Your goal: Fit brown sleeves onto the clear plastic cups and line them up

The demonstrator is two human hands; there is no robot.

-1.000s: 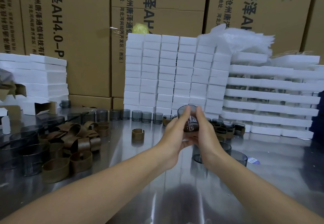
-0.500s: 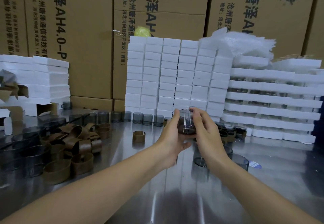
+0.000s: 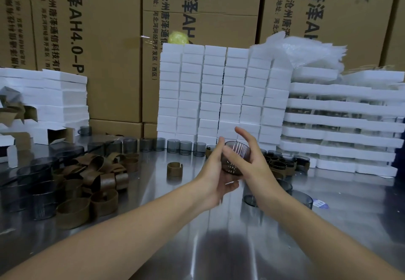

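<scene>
One cup gripped by left hand, right hand touching; one sleeve apart.

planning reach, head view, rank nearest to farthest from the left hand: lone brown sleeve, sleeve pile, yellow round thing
1. lone brown sleeve, just left of the left hand
2. sleeve pile, farther left
3. yellow round thing, atop white boxes at back
</scene>
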